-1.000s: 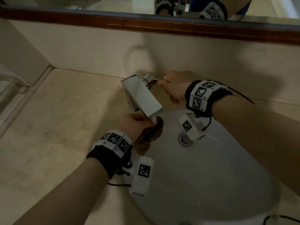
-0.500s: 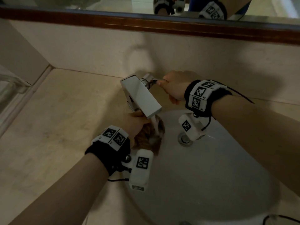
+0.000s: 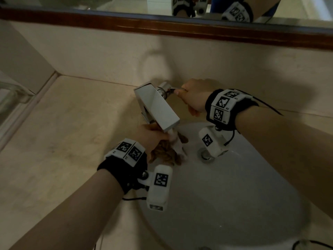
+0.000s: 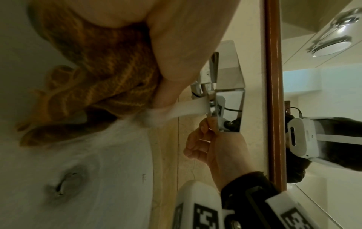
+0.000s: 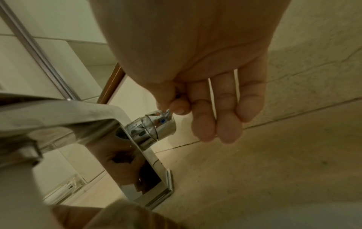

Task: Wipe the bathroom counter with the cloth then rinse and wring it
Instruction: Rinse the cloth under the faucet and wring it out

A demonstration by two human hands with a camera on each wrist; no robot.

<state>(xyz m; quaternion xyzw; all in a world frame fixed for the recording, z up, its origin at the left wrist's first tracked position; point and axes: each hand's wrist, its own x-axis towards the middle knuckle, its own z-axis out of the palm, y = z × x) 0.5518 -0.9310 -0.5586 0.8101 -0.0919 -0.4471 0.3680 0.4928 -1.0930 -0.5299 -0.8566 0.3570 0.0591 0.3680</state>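
My left hand (image 3: 153, 136) grips a bunched brown-orange cloth (image 3: 166, 152) under the spout of the chrome faucet (image 3: 158, 107). Water runs from the spout onto the cloth and my fingers, seen as a white stream in the left wrist view, where the cloth (image 4: 94, 77) fills the upper left. My right hand (image 3: 192, 94) pinches the thin faucet lever (image 3: 171, 90) at the faucet's right side between thumb and forefinger; in the right wrist view the other fingers (image 5: 225, 111) hang straight beside the chrome valve (image 5: 156, 128).
The white basin (image 3: 234, 204) lies below both hands, its drain (image 3: 206, 155) just right of the cloth. Beige stone counter (image 3: 63, 141) spreads to the left. A wood-framed mirror (image 3: 180, 26) runs along the back wall. A glass object (image 3: 12, 96) stands at the far left.
Water has started flowing and now pours onto the cloth. My left hand has shifted the cloth slightly under the spout. My right hand stays on the lever.
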